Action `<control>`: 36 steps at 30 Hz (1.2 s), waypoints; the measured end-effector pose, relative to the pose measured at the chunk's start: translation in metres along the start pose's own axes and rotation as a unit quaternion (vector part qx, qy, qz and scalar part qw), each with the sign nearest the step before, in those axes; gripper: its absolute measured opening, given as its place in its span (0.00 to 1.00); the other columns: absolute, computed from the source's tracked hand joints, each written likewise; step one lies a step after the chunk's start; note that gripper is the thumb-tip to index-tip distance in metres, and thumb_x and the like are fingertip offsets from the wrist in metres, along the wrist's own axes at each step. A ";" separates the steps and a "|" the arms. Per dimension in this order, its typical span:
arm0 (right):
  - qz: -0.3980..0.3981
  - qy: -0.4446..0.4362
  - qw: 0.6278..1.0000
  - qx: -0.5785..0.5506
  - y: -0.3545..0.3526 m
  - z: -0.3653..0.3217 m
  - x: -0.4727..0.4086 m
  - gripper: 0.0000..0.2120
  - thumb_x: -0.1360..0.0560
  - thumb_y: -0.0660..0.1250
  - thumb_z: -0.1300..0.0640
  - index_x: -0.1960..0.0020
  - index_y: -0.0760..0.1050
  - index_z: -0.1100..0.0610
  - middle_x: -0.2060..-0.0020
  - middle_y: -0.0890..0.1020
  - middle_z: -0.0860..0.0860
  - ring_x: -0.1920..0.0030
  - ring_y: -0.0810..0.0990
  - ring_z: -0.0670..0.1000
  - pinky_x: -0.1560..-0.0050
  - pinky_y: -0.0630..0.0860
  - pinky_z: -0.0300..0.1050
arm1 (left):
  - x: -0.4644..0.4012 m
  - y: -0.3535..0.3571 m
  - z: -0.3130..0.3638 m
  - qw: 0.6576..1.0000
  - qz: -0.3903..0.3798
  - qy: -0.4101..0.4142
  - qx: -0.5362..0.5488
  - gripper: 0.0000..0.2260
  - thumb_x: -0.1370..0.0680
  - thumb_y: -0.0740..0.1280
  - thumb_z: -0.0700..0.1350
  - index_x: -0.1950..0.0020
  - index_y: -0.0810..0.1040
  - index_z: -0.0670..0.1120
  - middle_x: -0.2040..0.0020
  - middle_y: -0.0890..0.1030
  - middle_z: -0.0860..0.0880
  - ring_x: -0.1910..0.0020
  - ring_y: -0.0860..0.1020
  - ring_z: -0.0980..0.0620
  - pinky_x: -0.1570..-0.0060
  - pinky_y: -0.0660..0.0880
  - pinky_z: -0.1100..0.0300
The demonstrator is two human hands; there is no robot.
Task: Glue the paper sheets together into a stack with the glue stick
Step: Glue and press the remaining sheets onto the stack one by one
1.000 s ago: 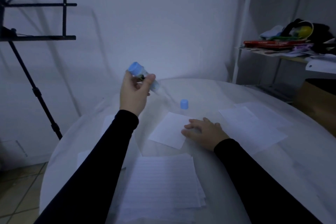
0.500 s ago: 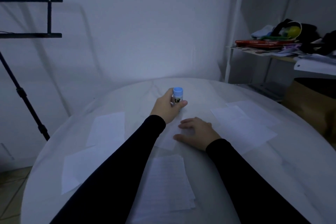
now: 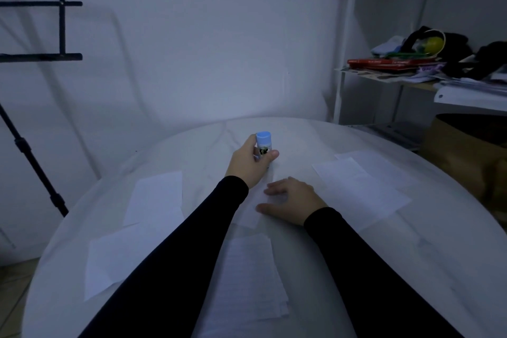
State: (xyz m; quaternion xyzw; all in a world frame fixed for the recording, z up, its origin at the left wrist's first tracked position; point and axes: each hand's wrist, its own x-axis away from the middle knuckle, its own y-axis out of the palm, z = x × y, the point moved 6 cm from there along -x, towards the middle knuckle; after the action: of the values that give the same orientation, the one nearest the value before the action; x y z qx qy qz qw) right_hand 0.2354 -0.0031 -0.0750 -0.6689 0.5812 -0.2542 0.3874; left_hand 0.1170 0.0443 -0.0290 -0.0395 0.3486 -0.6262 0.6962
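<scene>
1. Since a second ago the left hand [image 3: 250, 164] has come down from mid-air and now holds the glue stick [image 3: 263, 146] upright on the table [image 3: 439, 255], blue cap on top, fingers curled round the barrel.
2. Right hand [image 3: 294, 200] hasn't really budged: fingers laid out flat, pressing a small paper sheet [image 3: 253, 215] just below the glue stick.
3. Lined paper stack [image 3: 251, 280] sits nearest me, between the two black sleeves.
4. More loose sheets: two overlapping on the left [image 3: 131, 239], two more on the right [image 3: 359, 189], well apart from the middle one.
5. Messy shelf [image 3: 406, 74] off to the right, black stand [image 3: 33, 167] on the left.
</scene>
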 end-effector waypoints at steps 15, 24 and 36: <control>0.009 0.006 0.999 -0.032 -0.001 0.001 0.000 0.23 0.34 0.73 0.40 0.42 0.78 0.48 0.37 0.75 0.42 0.35 0.71 0.46 0.30 0.62 0.50 | -0.003 0.001 -0.010 0.999 -0.028 0.015 -0.005 0.12 0.23 0.68 0.49 0.46 0.72 0.44 0.64 0.72 0.53 0.66 0.70 0.57 0.68 0.66 0.74; 0.001 0.013 0.998 -0.058 -0.002 0.002 -0.001 0.23 0.35 0.75 0.42 0.43 0.79 0.49 0.38 0.76 0.42 0.36 0.72 0.44 0.30 0.62 0.50 | -0.013 -0.020 -0.030 0.999 -0.031 -0.004 -0.023 0.12 0.23 0.68 0.50 0.43 0.73 0.48 0.59 0.79 0.45 0.59 0.76 0.48 0.65 0.67 0.73; 0.001 0.011 0.999 -0.047 -0.001 0.002 -0.003 0.23 0.36 0.76 0.42 0.44 0.79 0.48 0.38 0.76 0.41 0.36 0.71 0.44 0.30 0.62 0.50 | -0.017 -0.046 -0.050 0.999 -0.011 -0.034 -0.038 0.15 0.24 0.68 0.50 0.39 0.72 0.50 0.53 0.81 0.41 0.54 0.78 0.45 0.60 0.69 0.65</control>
State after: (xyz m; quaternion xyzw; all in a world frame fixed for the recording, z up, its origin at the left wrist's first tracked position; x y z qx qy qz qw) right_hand 0.2375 0.0001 -0.0750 -0.6825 0.5979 -0.2338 0.3495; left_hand 0.0516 0.0692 -0.0367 -0.0909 0.3472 -0.6183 0.6992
